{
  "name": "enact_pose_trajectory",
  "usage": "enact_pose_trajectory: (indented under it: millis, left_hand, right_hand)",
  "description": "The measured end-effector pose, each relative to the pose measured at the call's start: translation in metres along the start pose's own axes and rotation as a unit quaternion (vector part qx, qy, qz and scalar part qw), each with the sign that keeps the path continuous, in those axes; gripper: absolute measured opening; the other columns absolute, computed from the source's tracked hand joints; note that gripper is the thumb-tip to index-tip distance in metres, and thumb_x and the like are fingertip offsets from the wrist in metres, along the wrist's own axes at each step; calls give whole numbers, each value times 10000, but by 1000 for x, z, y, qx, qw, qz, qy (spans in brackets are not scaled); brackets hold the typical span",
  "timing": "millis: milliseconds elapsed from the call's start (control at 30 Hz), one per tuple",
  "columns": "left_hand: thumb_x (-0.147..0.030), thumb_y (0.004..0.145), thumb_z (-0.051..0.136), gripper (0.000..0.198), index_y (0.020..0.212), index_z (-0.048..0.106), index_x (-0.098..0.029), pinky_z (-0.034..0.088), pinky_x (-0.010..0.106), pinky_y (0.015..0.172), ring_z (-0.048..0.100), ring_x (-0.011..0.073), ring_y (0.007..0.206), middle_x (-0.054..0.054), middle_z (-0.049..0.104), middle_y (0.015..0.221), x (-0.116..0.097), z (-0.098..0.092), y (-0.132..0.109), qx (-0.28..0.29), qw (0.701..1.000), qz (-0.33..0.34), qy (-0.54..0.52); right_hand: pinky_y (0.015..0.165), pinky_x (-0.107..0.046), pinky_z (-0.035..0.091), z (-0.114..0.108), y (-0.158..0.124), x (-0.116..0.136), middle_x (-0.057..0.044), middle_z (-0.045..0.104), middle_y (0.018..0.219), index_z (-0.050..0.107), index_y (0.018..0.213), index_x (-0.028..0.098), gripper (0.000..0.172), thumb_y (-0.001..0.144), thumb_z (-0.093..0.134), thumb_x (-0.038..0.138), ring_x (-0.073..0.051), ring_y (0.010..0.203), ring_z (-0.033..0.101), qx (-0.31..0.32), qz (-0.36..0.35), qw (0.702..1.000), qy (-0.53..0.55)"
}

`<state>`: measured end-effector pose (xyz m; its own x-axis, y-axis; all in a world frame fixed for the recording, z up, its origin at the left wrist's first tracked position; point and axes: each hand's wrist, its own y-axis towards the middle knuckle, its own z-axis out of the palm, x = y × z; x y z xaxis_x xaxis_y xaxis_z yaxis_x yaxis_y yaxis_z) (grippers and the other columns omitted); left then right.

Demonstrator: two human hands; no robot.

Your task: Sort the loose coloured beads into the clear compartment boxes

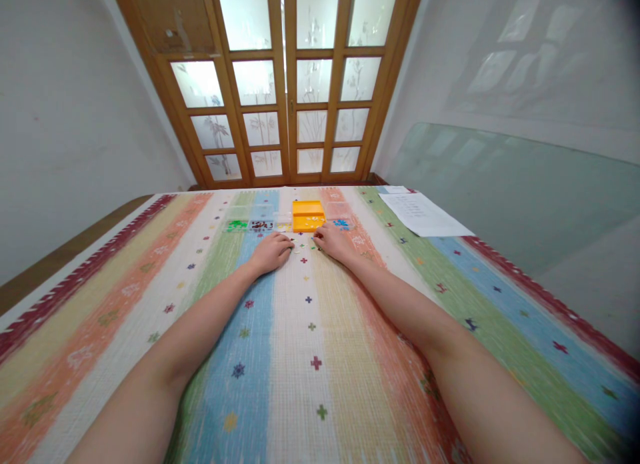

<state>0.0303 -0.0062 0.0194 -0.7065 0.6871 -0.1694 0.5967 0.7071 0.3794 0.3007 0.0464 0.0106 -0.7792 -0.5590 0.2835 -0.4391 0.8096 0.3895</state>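
Note:
Both my arms reach far out over a striped cloth (pixel 310 357). My left hand (pixel 271 252) rests knuckles up with its fingers curled at a scatter of tiny beads (pixel 303 243). My right hand (pixel 333 241) lies just right of the beads, fingers pinched together at them; what they hold is too small to make out. Just beyond the hands stands an orange tray (pixel 308 216). Clear small boxes flank it: one with green pieces (pixel 237 225), one with dark pieces (pixel 261 225), one with blue pieces (pixel 342 222).
A white printed sheet (pixel 423 214) lies at the far right of the cloth. A large glass pane (pixel 520 191) leans against the right wall. Wooden doors with frosted panes (pixel 287 84) stand behind the table. A bare wooden table edge (pixel 60 257) shows at the left.

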Motion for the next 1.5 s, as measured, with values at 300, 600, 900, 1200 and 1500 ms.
enact_pose_trajectory:
  millis: [300,600,900,1200,1500]
  left_hand:
    - [-247,1006,520,329,1213,774,-217,478,471,1071,582,283,1178,103,730,1215,3,1,-2,-6,1000,-19,11]
    - [-258,998,540,352,1282,748,-254,461,479,1110,583,270,1206,93,702,1263,4,4,-2,-1,1000,-7,-8]
    - [-287,1016,538,357,1307,744,-264,426,468,1156,567,269,1263,89,678,1322,0,4,-3,11,1000,7,-15]
    - [-246,998,545,330,1244,763,-222,443,481,1117,578,284,1218,99,711,1276,6,5,-2,-21,999,-26,-6]
    - [-215,959,598,249,1100,802,-235,447,470,1097,591,280,1159,74,745,1183,7,2,-2,-32,999,-34,-20]
  right_hand:
    - [699,-288,417,-2,6,-15,-72,741,881,699,922,183,129,908,572,199,-203,774,620,-91,130,984,76]
    - [803,-338,492,-13,10,-52,-118,758,951,720,956,170,201,921,529,218,-247,867,664,-181,189,958,120]
    - [991,-421,529,-3,12,-58,-110,778,1134,765,1099,182,291,894,560,160,-261,1039,697,-203,162,956,136]
    - [897,-350,501,-1,6,-12,-95,776,1062,789,1046,177,226,944,590,140,-234,974,678,-63,-28,994,86]
    - [953,-369,451,8,-2,28,-101,712,1055,790,1082,219,176,1023,634,275,-250,1055,609,16,-179,984,22]
